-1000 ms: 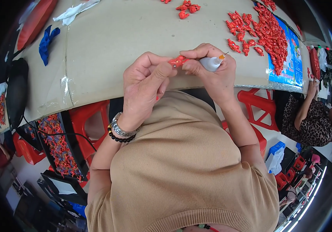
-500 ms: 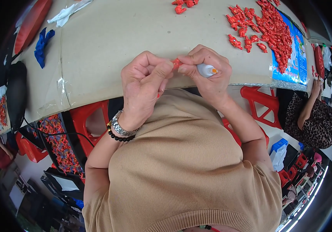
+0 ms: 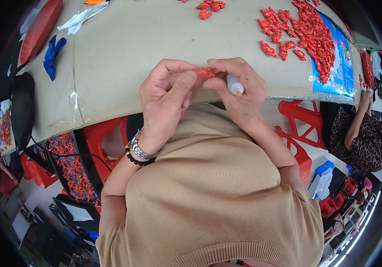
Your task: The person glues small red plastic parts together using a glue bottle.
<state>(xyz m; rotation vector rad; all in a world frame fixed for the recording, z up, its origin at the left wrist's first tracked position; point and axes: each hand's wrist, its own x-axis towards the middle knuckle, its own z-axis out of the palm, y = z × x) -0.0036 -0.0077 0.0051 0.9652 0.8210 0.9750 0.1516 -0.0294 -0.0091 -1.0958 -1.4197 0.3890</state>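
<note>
My left hand (image 3: 166, 91) pinches a small red plastic figure (image 3: 204, 72) between thumb and forefinger, close over the table's near edge. A speck of red also shows low by its curled fingers. My right hand (image 3: 241, 89) holds a small white squeeze bottle (image 3: 234, 83) with an orange tip, tucked in the grip and pointing back toward me. The thumb and forefinger of that hand are parted just right of the figure; whether they touch it, I cannot tell.
At the right, a large heap of red figures (image 3: 315, 44) lies partly on a blue printed sheet (image 3: 344, 66). More red figures (image 3: 206, 9) sit at the far middle. A blue cloth (image 3: 53, 58), white cloth (image 3: 82, 18) and red tray (image 3: 40, 33) are at left. A co-worker's arm (image 3: 355, 120) shows at right.
My right thumb and forefinger have spread away from the red figure, showing more of it. The bottle has tilted so its orange tip points more toward me.
</note>
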